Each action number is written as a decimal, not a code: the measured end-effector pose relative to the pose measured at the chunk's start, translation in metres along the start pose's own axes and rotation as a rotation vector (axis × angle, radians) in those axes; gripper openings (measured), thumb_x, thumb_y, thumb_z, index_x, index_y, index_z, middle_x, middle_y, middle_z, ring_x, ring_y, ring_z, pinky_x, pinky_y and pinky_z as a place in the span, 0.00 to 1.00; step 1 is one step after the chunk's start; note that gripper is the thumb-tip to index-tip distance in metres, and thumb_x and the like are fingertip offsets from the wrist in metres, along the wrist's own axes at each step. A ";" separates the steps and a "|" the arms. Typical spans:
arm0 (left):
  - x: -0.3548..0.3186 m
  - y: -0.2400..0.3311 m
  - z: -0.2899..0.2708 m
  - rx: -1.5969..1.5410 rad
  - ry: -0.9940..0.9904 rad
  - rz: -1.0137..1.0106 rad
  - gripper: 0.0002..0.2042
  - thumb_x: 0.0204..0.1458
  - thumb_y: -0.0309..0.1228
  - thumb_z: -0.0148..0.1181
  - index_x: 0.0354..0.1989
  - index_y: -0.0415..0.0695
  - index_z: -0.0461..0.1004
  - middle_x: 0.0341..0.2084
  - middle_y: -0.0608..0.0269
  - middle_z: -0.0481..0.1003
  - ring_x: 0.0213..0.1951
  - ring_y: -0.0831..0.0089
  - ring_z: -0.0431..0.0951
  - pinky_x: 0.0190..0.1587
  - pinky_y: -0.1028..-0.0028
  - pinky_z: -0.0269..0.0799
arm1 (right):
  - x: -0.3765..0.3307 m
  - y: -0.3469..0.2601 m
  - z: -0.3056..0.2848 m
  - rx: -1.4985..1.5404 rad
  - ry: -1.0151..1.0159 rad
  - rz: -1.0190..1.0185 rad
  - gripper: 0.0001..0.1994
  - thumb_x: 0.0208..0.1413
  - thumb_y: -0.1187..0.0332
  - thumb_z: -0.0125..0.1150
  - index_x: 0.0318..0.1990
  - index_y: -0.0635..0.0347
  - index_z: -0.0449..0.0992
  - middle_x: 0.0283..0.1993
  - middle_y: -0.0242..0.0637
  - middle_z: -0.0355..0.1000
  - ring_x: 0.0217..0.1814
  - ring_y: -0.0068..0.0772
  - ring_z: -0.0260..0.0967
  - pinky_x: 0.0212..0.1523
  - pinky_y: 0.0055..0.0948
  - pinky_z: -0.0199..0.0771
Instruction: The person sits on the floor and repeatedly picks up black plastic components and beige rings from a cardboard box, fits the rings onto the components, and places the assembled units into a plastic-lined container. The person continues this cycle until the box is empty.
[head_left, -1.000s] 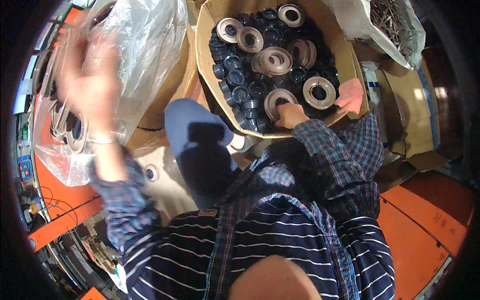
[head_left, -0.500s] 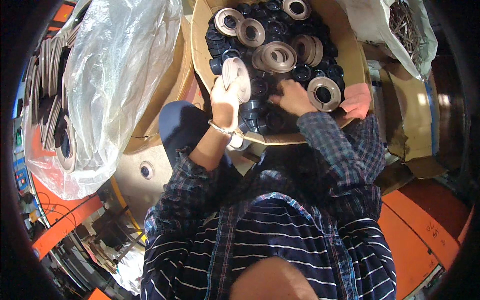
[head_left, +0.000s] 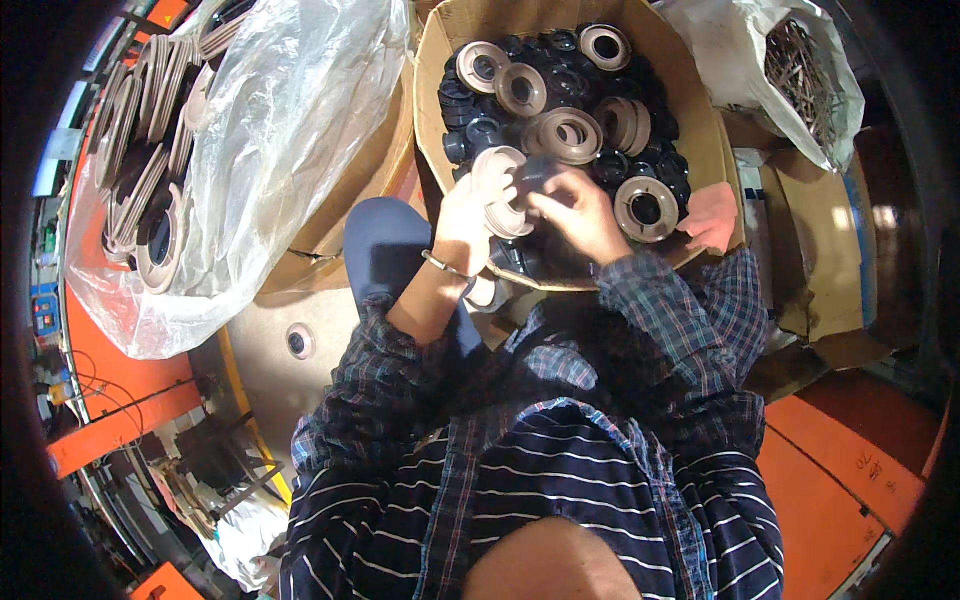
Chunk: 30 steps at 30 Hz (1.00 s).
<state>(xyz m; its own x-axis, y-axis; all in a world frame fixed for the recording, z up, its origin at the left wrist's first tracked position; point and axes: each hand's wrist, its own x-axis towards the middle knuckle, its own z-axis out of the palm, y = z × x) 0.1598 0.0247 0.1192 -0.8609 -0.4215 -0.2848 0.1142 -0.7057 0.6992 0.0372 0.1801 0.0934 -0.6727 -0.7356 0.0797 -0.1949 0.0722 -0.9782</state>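
Observation:
My left hand (head_left: 462,228) is closed round a pale brown plastic ring (head_left: 496,172), held tilted over the near left part of a cardboard box (head_left: 432,110). Just to its right, my right hand (head_left: 585,215) pinches a black round plastic part (head_left: 538,172), blurred by motion, against or very near the ring's open middle. I cannot tell whether the two pieces touch. Beneath both hands the box holds many black round parts (head_left: 484,132). On top of those lie several brown rings, some with a black part in the middle, such as the ring (head_left: 645,209) at the right.
At the left, a clear plastic bag (head_left: 270,130) lies over another box (head_left: 375,215), beside stacked brown rings (head_left: 150,95). A loose ring (head_left: 300,341) rests on the floor. A pink cloth (head_left: 711,218) hangs at the box's right rim. Farther right stands a white sack (head_left: 840,95) of thin scraps.
My right hand has come up from among the black parts with one of them and moved it to the ring. My left hand has tilted the ring. The whole view has shifted slightly.

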 end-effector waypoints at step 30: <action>-0.054 0.007 0.058 0.165 -0.200 -0.064 0.22 0.58 0.25 0.59 0.61 0.35 0.65 0.50 0.59 0.74 0.51 0.72 0.76 0.55 0.72 0.73 | -0.035 -0.063 -0.024 -0.490 0.165 -0.444 0.27 0.46 0.53 0.72 0.49 0.61 0.74 0.44 0.46 0.70 0.45 0.51 0.73 0.45 0.42 0.74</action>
<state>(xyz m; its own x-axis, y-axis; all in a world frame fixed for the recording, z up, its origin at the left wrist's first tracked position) 0.1781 0.0760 0.1774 -0.9466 -0.2462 -0.2084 -0.0124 -0.6179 0.7862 0.0561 0.2173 0.1565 -0.5465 -0.6563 0.5202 -0.7523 0.1119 -0.6492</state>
